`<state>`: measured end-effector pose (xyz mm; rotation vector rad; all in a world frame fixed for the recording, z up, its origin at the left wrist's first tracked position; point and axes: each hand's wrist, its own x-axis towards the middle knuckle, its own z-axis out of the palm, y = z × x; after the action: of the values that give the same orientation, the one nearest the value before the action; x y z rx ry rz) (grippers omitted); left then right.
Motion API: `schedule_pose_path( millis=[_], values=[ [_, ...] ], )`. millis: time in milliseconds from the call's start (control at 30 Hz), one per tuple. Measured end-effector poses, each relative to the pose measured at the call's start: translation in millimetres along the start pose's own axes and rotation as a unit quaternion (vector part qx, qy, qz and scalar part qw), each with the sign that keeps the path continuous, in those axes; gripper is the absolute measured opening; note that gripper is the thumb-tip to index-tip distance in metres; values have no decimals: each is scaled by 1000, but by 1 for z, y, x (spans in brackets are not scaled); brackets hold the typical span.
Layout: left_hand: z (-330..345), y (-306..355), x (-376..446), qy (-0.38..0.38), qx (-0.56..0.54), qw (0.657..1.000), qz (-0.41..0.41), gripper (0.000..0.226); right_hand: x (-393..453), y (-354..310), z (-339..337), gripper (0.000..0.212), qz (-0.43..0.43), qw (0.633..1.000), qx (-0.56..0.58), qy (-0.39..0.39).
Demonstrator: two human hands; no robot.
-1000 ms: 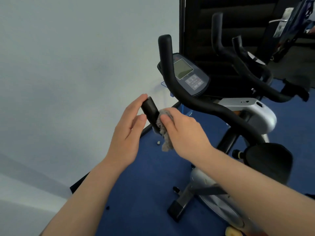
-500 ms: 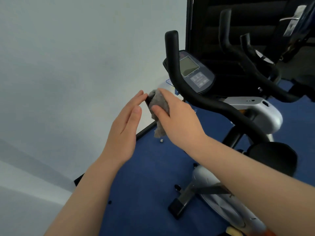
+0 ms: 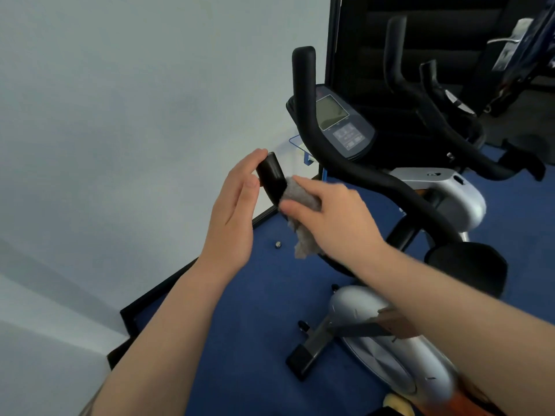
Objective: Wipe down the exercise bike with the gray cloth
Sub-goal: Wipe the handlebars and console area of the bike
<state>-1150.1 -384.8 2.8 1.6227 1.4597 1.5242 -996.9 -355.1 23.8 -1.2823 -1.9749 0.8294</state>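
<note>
My right hand [image 3: 333, 219] pinches the gray cloth [image 3: 300, 202] between thumb and curled fingers and presses it round the near handlebar grip [image 3: 271, 177], just below its rounded end; a loose tail of the cloth hangs down under my palm. My left hand [image 3: 232, 214] has its fingers straight and together, the fingertips resting against the far side of the same grip, steadying it and holding nothing. The exercise bike [image 3: 444, 190] stands on the blue floor [image 3: 240, 310] beside the white wall [image 3: 120, 115], its other handlebar [image 3: 345, 163] curving up past the console [image 3: 336, 121]. As I judge it, I am early in the job: the cloth is on this one grip end only. I cannot tell from here which parts are already clean. Left to do, as far as I can see, are the long bar, the console, the silver housing [image 3: 456, 193], the saddle [image 3: 468, 265] and the lower frame [image 3: 375, 340]. A small round thing [image 3: 278, 244] lies on the floor near the wall's edge
</note>
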Motion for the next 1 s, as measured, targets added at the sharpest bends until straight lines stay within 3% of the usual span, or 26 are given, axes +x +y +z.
schedule_pose_path(
  millis=[100, 200, 300, 400, 500, 667, 733, 900, 1000],
  values=[
    [4, 0, -1, 11, 2, 1000, 9, 40, 22, -9, -1, 14, -17, 999, 42, -15],
    [6, -5, -1, 15, 10, 1000, 10, 41, 12, 1, -2, 19, -65, 996, -51, -40],
    [10, -10, 0, 31, 36, 999, 23, 46, -8, 29, -31, 32, -56, 982, -142, -108],
    [23, -10, -2, 62, 59, 996, 30, 49, -3, 38, -49, 26, -14, 976, -48, -214],
    [41, -10, -4, 95, 70, 992, 36, 55, 2, 42, -51, 29, -41, 964, -70, -252],
    [49, -13, -2, 116, 112, 987, 25, 65, -5, 67, -87, 43, -77, 900, -208, -376],
    [49, -13, -2, 122, 112, 986, 16, 65, 0, 73, -95, 50, -89, 884, -238, -392],
    [56, -8, -3, 153, 107, 982, -16, 66, 1, 69, -76, 28, -167, 899, -200, -351],
    [60, -3, -4, 180, 103, 978, -29, 66, -1, 78, -83, 34, -156, 903, -169, -363]
  ],
)
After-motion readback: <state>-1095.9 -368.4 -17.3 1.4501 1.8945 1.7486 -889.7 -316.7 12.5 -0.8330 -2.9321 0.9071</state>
